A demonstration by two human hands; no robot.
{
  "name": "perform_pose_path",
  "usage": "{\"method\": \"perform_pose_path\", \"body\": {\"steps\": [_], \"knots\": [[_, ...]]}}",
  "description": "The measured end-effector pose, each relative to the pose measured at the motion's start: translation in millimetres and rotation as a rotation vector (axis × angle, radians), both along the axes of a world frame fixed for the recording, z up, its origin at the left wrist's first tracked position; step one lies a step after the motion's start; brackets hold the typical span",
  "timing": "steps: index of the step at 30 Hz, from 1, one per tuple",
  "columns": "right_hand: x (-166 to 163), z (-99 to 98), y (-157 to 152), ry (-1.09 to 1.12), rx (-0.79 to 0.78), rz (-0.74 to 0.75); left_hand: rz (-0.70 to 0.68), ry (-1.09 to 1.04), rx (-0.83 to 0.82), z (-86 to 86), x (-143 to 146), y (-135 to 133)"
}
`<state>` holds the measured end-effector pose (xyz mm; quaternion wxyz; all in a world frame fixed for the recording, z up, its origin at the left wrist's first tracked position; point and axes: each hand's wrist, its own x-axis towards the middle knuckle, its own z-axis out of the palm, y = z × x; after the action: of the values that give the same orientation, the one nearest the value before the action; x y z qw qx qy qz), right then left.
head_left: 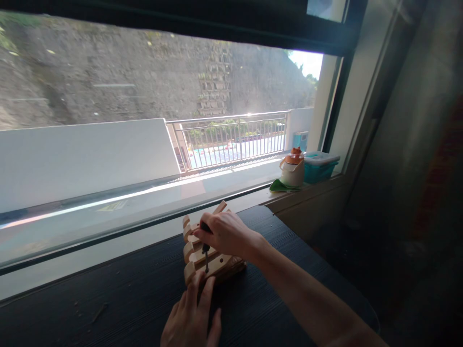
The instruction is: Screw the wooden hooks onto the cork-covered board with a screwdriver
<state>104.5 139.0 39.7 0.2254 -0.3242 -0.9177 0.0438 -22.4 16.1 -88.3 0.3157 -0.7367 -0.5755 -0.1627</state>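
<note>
A light wooden assembly (219,264) of slats with rounded end pieces lies on the dark table, in the middle of the head view. My right hand (227,233) is closed around the dark handle of a screwdriver (206,260). The shaft points down, its tip at the near slat, where a dark hole shows farther right. From below, my left hand (191,311) reaches with fingers stretched and apart. Its fingertips touch the near edge of the wood beside the screwdriver tip. Part of the assembly is hidden behind my right hand.
The dark table (137,284) meets a window sill. On the sill at the right stand a teal lidded box (320,168), a cream container with an orange top (292,171) and a green item (280,186). A small thin piece (99,312) lies at the table's left.
</note>
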Motion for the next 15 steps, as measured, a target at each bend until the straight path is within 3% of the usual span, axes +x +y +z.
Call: {"method": "perform_pose_path", "body": {"steps": [5,15], "knots": [[3,1.0,-3,0.017,0.007,0.037,-0.038,0.003,0.083,3.6,1,2],[5,7.6,-16,0.013,0.034,0.183,-0.028,-0.013,0.091,5.3,2,2]]}}
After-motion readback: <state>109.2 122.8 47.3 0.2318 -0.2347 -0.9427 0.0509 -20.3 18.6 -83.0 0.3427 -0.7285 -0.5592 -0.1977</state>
